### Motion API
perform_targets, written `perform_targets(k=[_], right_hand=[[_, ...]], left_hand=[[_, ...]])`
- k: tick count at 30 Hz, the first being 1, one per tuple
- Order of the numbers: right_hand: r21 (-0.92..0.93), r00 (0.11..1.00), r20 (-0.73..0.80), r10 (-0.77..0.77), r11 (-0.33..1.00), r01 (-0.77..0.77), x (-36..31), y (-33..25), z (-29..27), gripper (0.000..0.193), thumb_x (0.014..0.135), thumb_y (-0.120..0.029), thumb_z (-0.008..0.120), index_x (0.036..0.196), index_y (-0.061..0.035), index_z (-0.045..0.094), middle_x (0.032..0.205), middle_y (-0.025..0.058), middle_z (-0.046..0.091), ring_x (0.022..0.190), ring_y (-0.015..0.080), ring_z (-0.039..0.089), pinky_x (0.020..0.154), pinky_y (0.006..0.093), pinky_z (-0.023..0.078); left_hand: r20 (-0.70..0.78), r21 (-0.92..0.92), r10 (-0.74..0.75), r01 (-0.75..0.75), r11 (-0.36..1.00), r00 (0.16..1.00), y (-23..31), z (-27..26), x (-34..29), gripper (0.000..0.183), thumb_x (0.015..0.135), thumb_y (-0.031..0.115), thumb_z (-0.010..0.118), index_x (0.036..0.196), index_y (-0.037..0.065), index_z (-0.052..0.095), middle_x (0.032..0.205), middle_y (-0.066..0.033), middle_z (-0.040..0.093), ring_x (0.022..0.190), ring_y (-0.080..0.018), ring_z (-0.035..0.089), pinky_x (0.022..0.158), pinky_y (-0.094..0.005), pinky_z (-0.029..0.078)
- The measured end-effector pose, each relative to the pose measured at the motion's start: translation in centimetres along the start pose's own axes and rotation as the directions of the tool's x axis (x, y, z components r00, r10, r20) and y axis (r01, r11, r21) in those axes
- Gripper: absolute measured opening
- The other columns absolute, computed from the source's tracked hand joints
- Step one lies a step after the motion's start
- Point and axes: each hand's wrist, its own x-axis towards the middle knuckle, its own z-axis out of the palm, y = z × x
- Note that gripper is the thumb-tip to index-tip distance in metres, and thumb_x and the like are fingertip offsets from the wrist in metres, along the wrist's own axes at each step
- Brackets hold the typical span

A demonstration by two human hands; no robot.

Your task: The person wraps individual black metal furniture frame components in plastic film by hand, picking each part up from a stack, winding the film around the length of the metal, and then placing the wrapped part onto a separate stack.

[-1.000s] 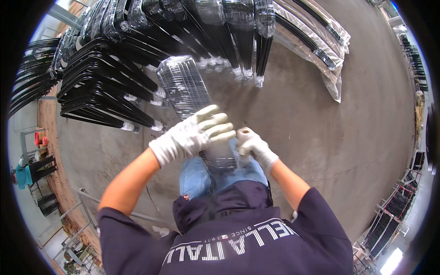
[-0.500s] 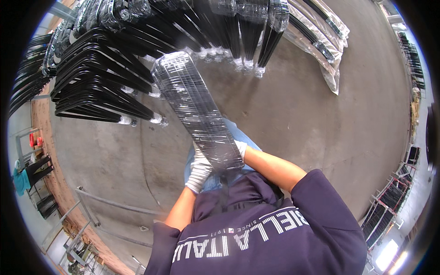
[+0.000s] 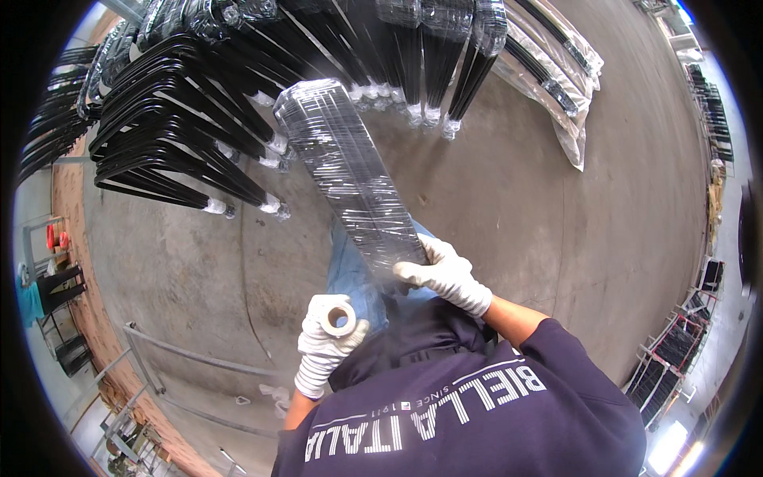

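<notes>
In front of my body a long bundle of black metal tubes (image 3: 342, 167), wound in clear stretch film, slants up to the left. My right hand (image 3: 447, 277), in a white glove, grips its near end, the thumb on top and the fingers at the right edge. My left hand (image 3: 324, 346), also in a white glove, is apart from the bundle to the lower left. Its fingers close round a roll of stretch film (image 3: 338, 318), whose round core faces upward. How much film is left on the roll is hidden by the fingers.
Black bent tube frames (image 3: 179, 119) with film-wrapped ends stand in a row at the far left. More wrapped bundles (image 3: 441, 63) stand beyond. A plastic-covered bundle (image 3: 556, 79) lies at the far right. Grey metal rails (image 3: 207, 362) are near my left side.
My left hand has come away from the bundle toward the lower left, showing the roll. My right hand has come into view on the bundle's near end. The bundle has shifted slightly.
</notes>
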Motion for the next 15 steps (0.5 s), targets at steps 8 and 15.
perform_targets(k=[8,15], right_hand=[[0.016,0.982,-0.151,-0.113,0.993,0.117,0.7,2.4,-2.4,0.037,0.079,-0.016,0.066,0.112,-0.0022,0.055,0.094,-0.0002,0.062,0.080,0.0058,0.055,0.071,0.0217,0.046],[-0.111,0.991,-0.078,-0.105,0.989,0.096,0.1,2.3,-2.6,0.040,0.078,-0.022,0.068,0.111,-0.0032,0.055,0.097,0.0003,0.061,0.087,0.0079,0.053,0.077,0.0246,0.044]], left_hand=[[0.356,-0.009,-0.055,0.062,0.998,0.933,1.6,0.4,0.2,0.030,0.057,0.016,0.080,0.077,0.007,0.060,0.088,-0.0078,0.061,0.077,-0.0205,0.061,0.067,-0.0281,0.049],[0.541,0.243,0.006,-0.163,0.956,0.841,5.4,7.3,0.4,0.042,0.061,0.032,0.077,0.088,0.010,0.054,0.082,-0.0084,0.055,0.075,-0.0273,0.058,0.068,-0.0358,0.047]])
